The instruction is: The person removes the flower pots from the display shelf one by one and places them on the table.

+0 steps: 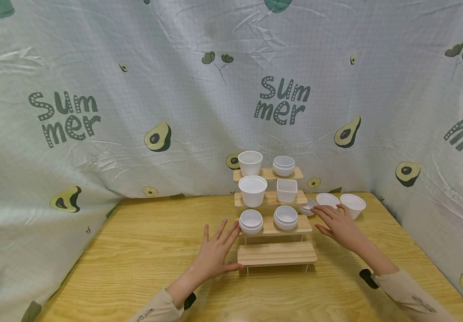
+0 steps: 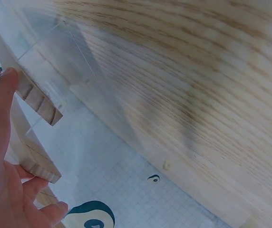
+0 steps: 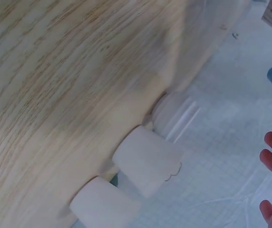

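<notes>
A stepped wooden stand (image 1: 277,254) with clear supports holds white pots on its upper shelves. Along its left side lies my left hand (image 1: 213,255), fingers spread; in the left wrist view its thumb and fingertips touch the shelf ends (image 2: 41,166). My right hand (image 1: 341,228) hovers by the stand's right side, fingers slightly bent and holding nothing. Two ridged round pots (image 1: 251,222) occupy the second shelf from the bottom. Above them are a tapered pot (image 1: 252,191) and a square pot (image 1: 286,191). The top shelf carries a tapered pot (image 1: 250,163) and a ridged one (image 1: 283,166).
Right of the stand, on the wooden table (image 1: 155,241), are a small ridged pot (image 1: 307,207) and two tapered pots (image 1: 353,205), partly behind my right hand. A curtain (image 1: 199,112) printed with avocados hangs behind and along both sides.
</notes>
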The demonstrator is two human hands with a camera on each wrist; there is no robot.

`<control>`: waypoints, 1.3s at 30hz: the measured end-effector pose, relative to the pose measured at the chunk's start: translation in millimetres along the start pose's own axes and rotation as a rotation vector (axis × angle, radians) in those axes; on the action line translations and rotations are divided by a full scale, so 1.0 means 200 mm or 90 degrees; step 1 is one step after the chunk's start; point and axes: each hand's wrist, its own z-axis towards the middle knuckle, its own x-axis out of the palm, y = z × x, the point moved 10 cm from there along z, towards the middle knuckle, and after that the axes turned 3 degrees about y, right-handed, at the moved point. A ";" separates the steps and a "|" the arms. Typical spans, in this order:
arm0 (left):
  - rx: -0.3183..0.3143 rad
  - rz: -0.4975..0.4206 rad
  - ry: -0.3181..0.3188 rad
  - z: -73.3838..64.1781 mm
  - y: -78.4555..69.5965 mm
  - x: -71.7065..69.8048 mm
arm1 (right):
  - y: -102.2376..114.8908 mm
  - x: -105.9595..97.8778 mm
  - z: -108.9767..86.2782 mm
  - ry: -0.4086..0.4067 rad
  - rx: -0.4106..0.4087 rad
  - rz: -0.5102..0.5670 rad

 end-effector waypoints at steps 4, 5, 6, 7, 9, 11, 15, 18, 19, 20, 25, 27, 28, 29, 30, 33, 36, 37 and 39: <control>-0.002 -0.004 0.006 0.00 0.00 0.00 | 0.02 -0.04 0.00 -0.003 -0.002 0.008; -0.003 -0.005 0.008 0.00 0.00 0.00 | 0.03 -0.05 0.01 -0.003 -0.002 0.012; -0.003 -0.006 0.008 0.00 0.00 0.01 | 0.04 -0.06 0.01 -0.002 -0.001 0.016; -0.003 -0.007 0.009 0.00 0.00 0.01 | 0.05 -0.07 0.02 -0.001 -0.001 0.018; -0.002 -0.004 0.007 0.00 0.01 0.01 | 0.07 -0.10 0.03 0.000 0.001 0.025; -0.001 -0.003 0.005 0.00 0.01 0.01 | 0.09 -0.12 0.05 0.001 0.001 0.029; 0.000 -0.007 -0.001 0.00 0.01 0.01 | 0.13 -0.15 0.09 0.004 0.002 0.046; -0.001 -0.010 0.000 0.00 0.01 0.01 | 0.16 -0.17 0.11 0.004 0.003 0.056; -0.001 -0.011 0.002 0.00 0.01 0.01 | 0.17 -0.18 0.12 0.005 0.002 0.058; -0.001 -0.011 0.002 0.00 0.01 0.01 | 0.18 -0.18 0.13 0.006 0.002 0.059; 0.000 -0.010 0.003 0.00 0.01 0.01 | 0.23 -0.19 0.18 0.010 -0.004 0.061; 0.001 -0.008 0.002 0.00 0.01 0.00 | 0.24 -0.19 0.20 0.009 -0.006 0.069; 0.001 -0.007 0.000 0.00 0.01 0.00 | 0.25 -0.19 0.21 0.009 -0.007 0.073; 0.002 -0.007 -0.002 0.00 0.01 0.00 | 0.26 -0.18 0.22 0.007 -0.009 0.078; 0.002 -0.007 -0.003 0.00 0.01 0.00 | 0.26 -0.18 0.23 0.006 -0.010 0.080; 0.002 -0.010 -0.004 0.00 0.01 -0.01 | 0.28 -0.16 0.26 0.006 -0.011 0.089; 0.001 -0.011 -0.001 0.00 0.01 0.00 | 0.30 -0.14 0.28 0.007 -0.009 0.096; 0.001 -0.011 0.000 0.00 0.01 0.00 | 0.30 -0.14 0.29 0.007 -0.008 0.097; -0.001 -0.011 0.003 0.00 0.01 0.01 | 0.31 -0.12 0.30 0.009 -0.007 0.097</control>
